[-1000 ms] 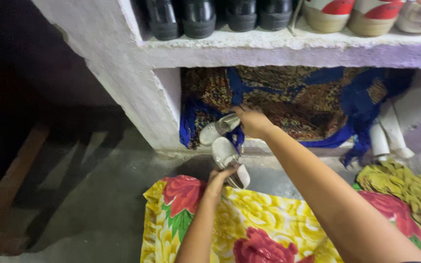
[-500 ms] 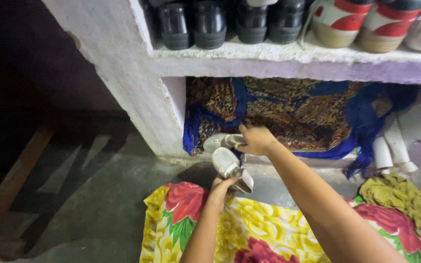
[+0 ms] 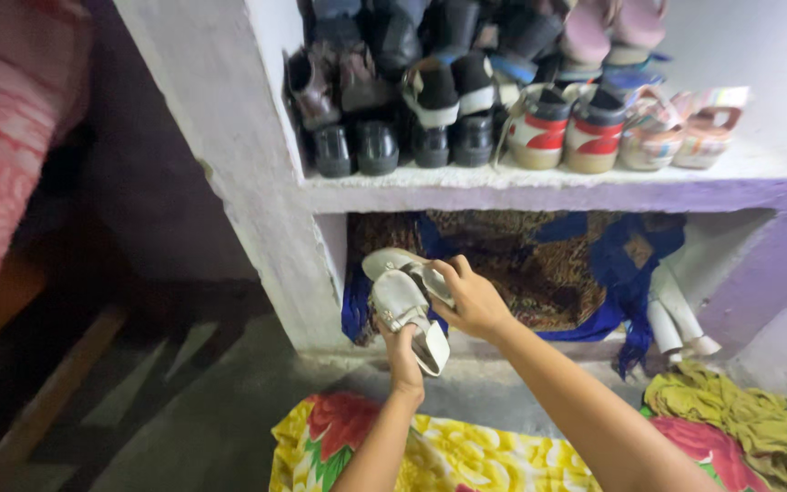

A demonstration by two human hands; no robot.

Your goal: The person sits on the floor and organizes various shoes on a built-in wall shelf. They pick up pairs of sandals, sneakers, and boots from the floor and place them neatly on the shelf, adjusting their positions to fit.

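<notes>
1. Below the whitewashed concrete shelf (image 3: 539, 178), in front of its lower opening, both hands hold a pair of white heeled sandals.
2. The left hand (image 3: 403, 351) grips the nearer white sandal (image 3: 404, 305) from beneath, fingers clamped around its heel end, sole facing the camera and toe pointing up and left.
3. The right hand (image 3: 471, 296) has its fingers curled over the second white sandal (image 3: 393, 262), which lies just behind the first and touches it.
4. Both sandals are held in the air at the left edge of the lower compartment, beside the shelf's side wall.
5. Behind them a blue and brown patterned cloth (image 3: 548, 264) fills the compartment.
6. On the shelf above stand black shoes (image 3: 357, 146), red-and-white wedges (image 3: 562, 137) and pink sandals (image 3: 685, 128).
7. Two white pipe pieces (image 3: 676, 319) lean at the right.
8. A yellow floral fabric (image 3: 448, 456) lies under the arms, with an olive crumpled rag (image 3: 740, 424) to its right.
</notes>
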